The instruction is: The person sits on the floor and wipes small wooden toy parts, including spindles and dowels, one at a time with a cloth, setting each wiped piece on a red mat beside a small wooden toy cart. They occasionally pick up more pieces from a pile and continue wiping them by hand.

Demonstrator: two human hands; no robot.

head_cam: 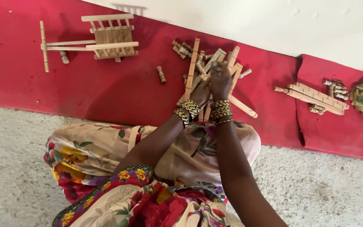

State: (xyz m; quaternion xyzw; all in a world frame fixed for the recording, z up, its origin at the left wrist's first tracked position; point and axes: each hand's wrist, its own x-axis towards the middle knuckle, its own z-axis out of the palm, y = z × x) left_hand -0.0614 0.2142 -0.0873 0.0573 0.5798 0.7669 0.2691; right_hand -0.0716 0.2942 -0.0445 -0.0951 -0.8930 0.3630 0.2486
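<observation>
Two hands — left hand, right hand — close together on a pale wooden slatted frame, gripping its near slats above the red cloth mat.

A floor-level craft workplace: a red mat strewn with wooden slats, pegs and a finished toy cart.

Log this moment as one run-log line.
left hand: on wooden slats | right hand: on slats | pegs: behind slats | toy cart: far left | mat: red
</observation>
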